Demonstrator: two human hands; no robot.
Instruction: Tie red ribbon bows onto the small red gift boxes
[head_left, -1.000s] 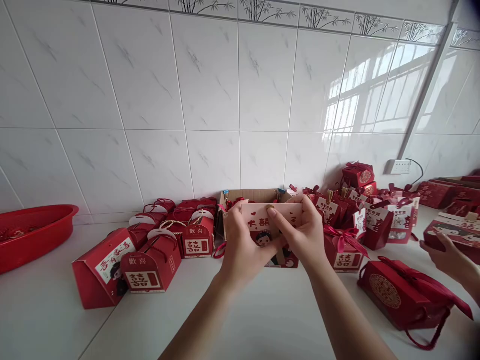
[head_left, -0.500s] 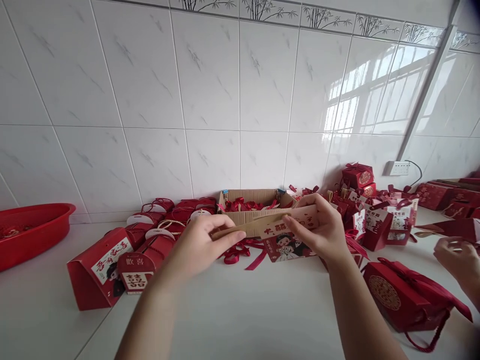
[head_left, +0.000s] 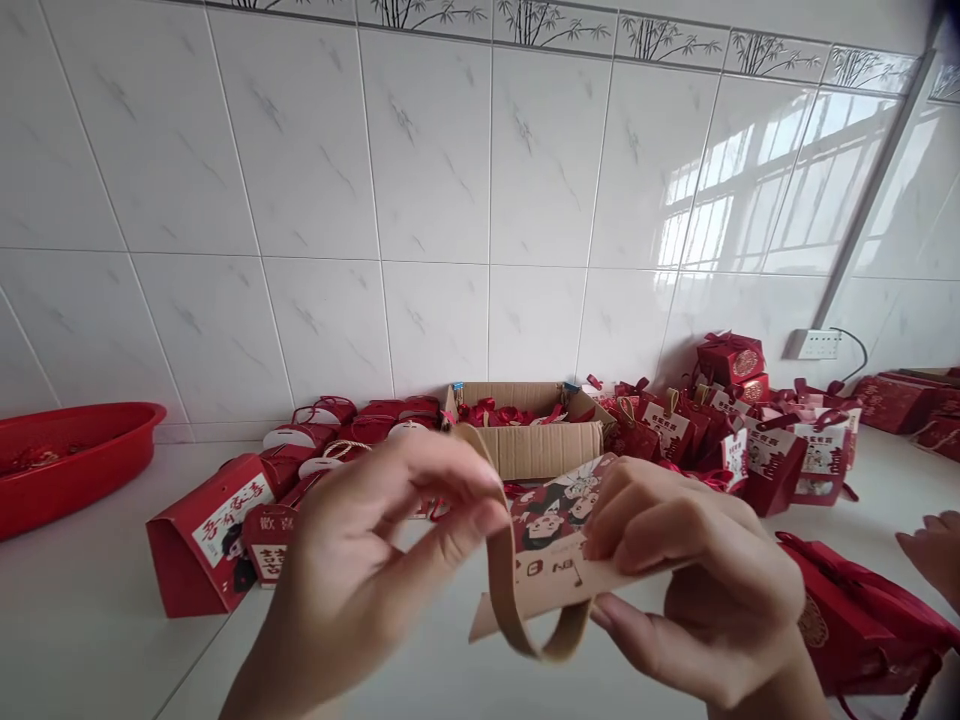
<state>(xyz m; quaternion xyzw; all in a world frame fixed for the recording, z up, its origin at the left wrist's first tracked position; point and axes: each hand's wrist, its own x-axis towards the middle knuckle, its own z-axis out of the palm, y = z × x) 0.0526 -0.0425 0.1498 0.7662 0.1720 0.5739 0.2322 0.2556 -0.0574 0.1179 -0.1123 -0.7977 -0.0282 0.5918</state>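
Between thumb and fingers my left hand [head_left: 375,560] pinches a tan strap [head_left: 504,585], which bends down in a loop. My right hand [head_left: 697,570] grips a printed card piece [head_left: 551,575], beige at its near edge and red with cartoon figures beyond. The strap's lower curve runs under the card toward my right thumb; whether it is joined there is hidden. Left of my left hand stand a red gift box with white lettering [head_left: 214,535] and a smaller red box [head_left: 271,545], partly covered by my wrist.
A cardboard box [head_left: 551,450] of red ribbon pieces stands against the tiled wall. Red gift boxes [head_left: 769,455] crowd the right; a larger red box with a bow [head_left: 870,610] lies nearer. At left is a red basin [head_left: 75,480]. Another person's hand [head_left: 934,550] shows at the right edge.
Both hands have come closer to me with the card, which has turned so its printed face tilts upward. The strap, straight before, now bends into a loop. The other person's hand has moved rightward in view.
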